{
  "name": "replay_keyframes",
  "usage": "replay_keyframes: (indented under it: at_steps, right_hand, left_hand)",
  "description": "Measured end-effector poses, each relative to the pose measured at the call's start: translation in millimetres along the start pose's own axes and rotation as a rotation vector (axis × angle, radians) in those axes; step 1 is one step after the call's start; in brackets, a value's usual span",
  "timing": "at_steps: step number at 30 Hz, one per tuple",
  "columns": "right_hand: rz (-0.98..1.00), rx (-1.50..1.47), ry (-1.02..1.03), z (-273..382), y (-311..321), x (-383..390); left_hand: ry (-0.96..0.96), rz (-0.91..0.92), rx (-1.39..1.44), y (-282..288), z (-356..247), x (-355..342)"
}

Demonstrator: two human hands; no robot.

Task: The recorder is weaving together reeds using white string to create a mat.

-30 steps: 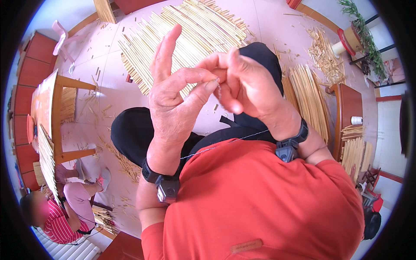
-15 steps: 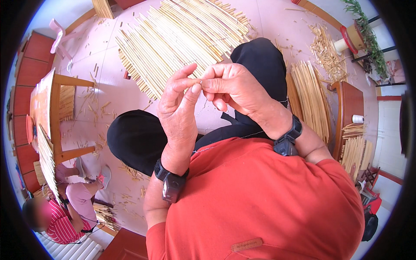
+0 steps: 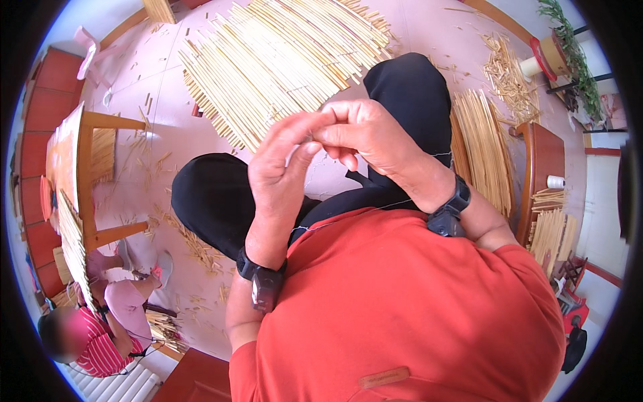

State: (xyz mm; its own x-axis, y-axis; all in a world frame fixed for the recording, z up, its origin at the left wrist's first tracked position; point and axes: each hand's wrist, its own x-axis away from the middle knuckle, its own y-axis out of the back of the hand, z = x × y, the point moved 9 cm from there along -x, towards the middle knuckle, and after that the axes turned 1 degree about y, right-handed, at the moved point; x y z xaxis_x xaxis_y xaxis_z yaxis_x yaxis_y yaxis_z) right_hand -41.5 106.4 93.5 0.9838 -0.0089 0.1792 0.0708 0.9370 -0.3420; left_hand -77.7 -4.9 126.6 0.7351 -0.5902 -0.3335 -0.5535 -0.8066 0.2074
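Above my lap, my left hand (image 3: 280, 171) and my right hand (image 3: 375, 137) meet fingertip to fingertip. Both are closed in a pinch on a thin whitish thread (image 3: 309, 139), of which only a speck shows between the fingers. The left fingers are a little smeared by motion. More thread runs across my lap below the hands, along the top of my red shirt (image 3: 402, 288). Beyond my hands, a mat of thin yellowish stalks (image 3: 281, 60) lies on the floor, its near edge partly hidden behind my fingers.
Bundled stalks (image 3: 483, 151) lie right of my knee, near a brown wooden stool (image 3: 541, 157) with a white thread spool (image 3: 555, 181). Cut stalk pieces (image 3: 507, 74) are piled farther off. At left, a person (image 3: 107, 335) sits by a wooden table (image 3: 86, 174) holding stalks.
My left fingers have bent over toward the right hand, and the left thumb has dropped slightly. The right hand keeps its pinch. The whole view has shifted a little.
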Motion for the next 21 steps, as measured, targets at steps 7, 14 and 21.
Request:
replay_keyframes:
  at_steps: [7,14,21]
  right_hand:
    - [-0.004,-0.015,-0.224,-43.7,11.1,9.7]
    - [-0.048,-0.250,-0.311,-82.5,14.4,2.8]
    - [0.065,0.019,-0.189,-81.8,9.0,-16.3]
  left_hand:
    - [0.269,-0.100,0.327,-10.7,42.2,31.7]
    - [-0.011,-0.107,-0.251,-3.7,31.6,26.2]
    - [0.022,-0.056,-0.562,3.9,42.5,24.2]
